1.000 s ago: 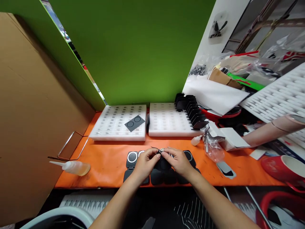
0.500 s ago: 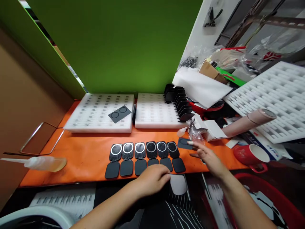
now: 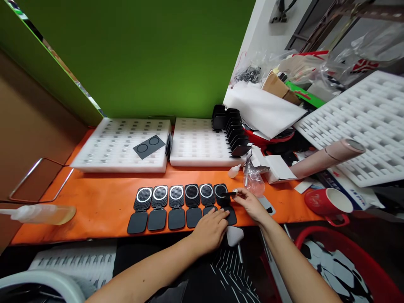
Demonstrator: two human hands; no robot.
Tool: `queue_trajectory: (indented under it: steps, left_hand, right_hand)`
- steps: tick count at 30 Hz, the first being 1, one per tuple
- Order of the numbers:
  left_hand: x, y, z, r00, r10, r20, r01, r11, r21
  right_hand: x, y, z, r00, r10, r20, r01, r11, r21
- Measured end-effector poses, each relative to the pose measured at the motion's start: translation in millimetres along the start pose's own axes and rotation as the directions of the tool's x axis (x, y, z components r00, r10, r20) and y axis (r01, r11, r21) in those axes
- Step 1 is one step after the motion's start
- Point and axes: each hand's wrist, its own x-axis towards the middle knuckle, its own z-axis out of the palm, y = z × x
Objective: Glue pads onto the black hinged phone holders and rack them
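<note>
Several hinged black square cases, one at the left end (image 3: 145, 198), lie unfolded in a row on the orange mat. Each has a ring on a grid-textured upper half and a plain lower flap (image 3: 157, 219). My right hand (image 3: 252, 206) pinches a thin dark sheet (image 3: 227, 194) over the upper half of the rightmost case. My left hand (image 3: 212, 229) lies with fingers stretched over the lower flaps at the right end, partly hiding them. Just below its fingertips is a pale grey rounded piece (image 3: 235, 235) at the table edge.
Two white foam trays stand behind, the left one (image 3: 94, 167) bearing a grey sheet with two rings (image 3: 149, 146), the right one (image 3: 205, 162) black plates (image 3: 238, 141). A glue bottle (image 3: 41, 213) lies left. A small dropper bottle (image 3: 234, 171) and red mug (image 3: 328, 202) are right.
My right hand has lifted the dark sheet off the mat and brought it left over the rightmost case. My left hand has moved up onto the lower flaps, its fingers now stretched out.
</note>
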Motion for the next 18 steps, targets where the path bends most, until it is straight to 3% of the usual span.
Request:
queue_trajectory:
  steps: [10, 18]
  left_hand:
    - [-1.5, -4.9, 6.6, 0.999, 0.012, -0.037, -0.012, 1.000, 0.006]
    - [-1.6, -5.0, 6.2, 0.999, 0.010, -0.042, -0.010, 1.000, -0.003]
  right_hand:
    - [20.0, 9.5, 7.3, 0.988, -0.027, 0.153, 0.048, 0.989, -0.136]
    - [21.0, 13.0, 9.0, 0.991, -0.038, 0.127, 0.064, 0.976, -0.210]
